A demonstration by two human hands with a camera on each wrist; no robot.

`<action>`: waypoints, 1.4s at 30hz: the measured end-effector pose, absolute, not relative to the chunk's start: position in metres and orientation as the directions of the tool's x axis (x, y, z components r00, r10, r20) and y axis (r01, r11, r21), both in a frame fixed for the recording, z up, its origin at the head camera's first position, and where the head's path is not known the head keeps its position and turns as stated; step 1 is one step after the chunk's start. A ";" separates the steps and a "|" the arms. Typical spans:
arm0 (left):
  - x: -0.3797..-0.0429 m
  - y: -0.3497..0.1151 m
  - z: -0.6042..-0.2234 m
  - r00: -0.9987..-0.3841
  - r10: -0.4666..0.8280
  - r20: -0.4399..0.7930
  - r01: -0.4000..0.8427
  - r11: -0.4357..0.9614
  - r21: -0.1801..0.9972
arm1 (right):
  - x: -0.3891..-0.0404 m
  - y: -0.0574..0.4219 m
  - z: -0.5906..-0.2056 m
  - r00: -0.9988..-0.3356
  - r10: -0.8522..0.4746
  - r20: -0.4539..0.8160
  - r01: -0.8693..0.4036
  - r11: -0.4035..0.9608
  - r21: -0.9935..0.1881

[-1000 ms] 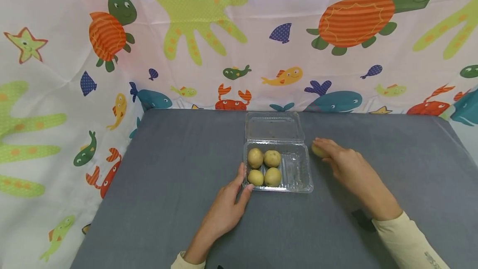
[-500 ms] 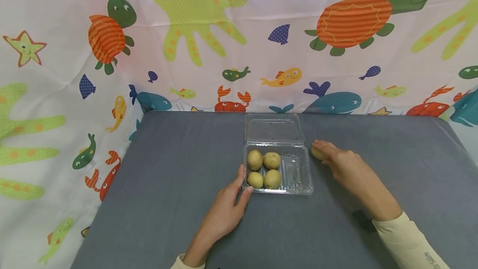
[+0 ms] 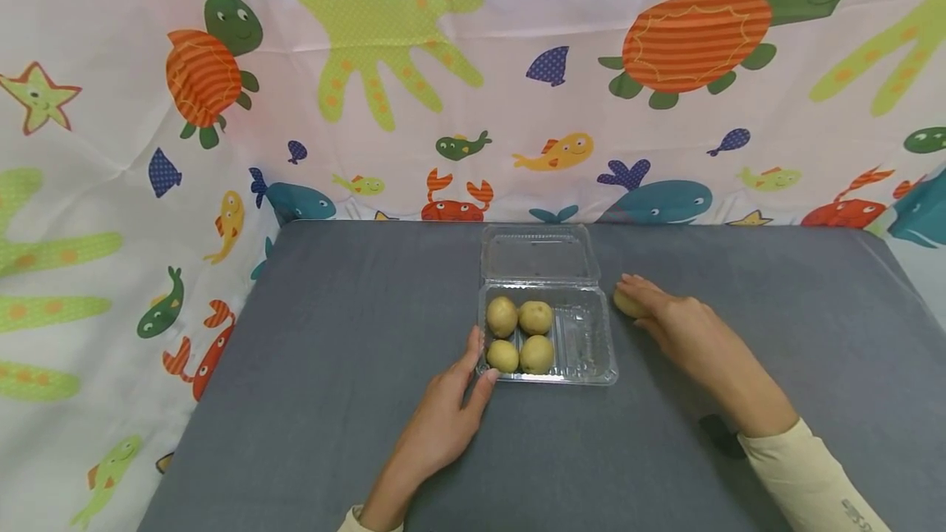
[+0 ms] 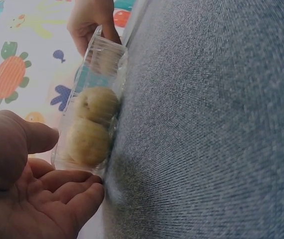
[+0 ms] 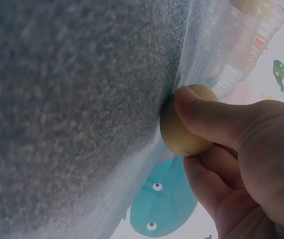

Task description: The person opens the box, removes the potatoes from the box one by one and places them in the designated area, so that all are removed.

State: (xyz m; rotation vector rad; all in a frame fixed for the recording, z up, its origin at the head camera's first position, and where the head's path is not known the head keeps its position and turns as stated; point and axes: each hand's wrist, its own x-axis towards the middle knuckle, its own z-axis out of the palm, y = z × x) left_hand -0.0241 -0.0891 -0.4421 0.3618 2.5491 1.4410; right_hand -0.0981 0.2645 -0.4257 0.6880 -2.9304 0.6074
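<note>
My right hand (image 3: pixel 691 339) pinches a small yellow-brown potato (image 5: pixel 187 122) between thumb and fingers, down at the table surface just right of a clear plastic box (image 3: pixel 587 378). The box's hinged lid (image 3: pixel 539 254) lies folded back, away from me. Several potatoes sit inside the box on its left side, among them one at the near right (image 3: pixel 537 355). My left hand (image 3: pixel 443 413) rests at the box's near left corner, its fingers along the left side and its thumb at the front rim. In the left wrist view, the left thumb (image 4: pixel 42 137) reaches the rim.
A grey cloth covers the table (image 3: pixel 332 335). Behind it and on the left hangs a white curtain (image 3: pixel 414 97) printed with sea animals. A small dark patch (image 3: pixel 720 436) shows beneath the right wrist.
The view has shifted slightly. Both hands stay where they are, the right one holding the potato beside the box and the left at the box's corner.
</note>
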 end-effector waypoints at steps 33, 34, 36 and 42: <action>-0.023 -0.089 -0.449 -0.951 0.310 -0.027 0.135 0.489 0.862 | -0.094 0.267 -0.423 -0.879 -0.444 0.172 -0.476 0.820 -0.317; -0.023 -0.089 -0.450 -0.950 0.312 -0.027 0.136 0.488 0.862 | -0.093 0.267 -0.423 -0.879 -0.445 0.173 -0.477 0.820 -0.316; -0.023 -0.089 -0.450 -0.950 0.312 -0.016 0.145 0.485 0.863 | -0.092 0.266 -0.423 -0.878 -0.443 0.182 -0.479 0.819 -0.318; -0.023 -0.089 -0.448 -0.954 0.300 0.000 0.154 0.488 0.859 | -0.090 0.267 -0.420 -0.862 -0.443 0.248 -0.504 0.805 -0.313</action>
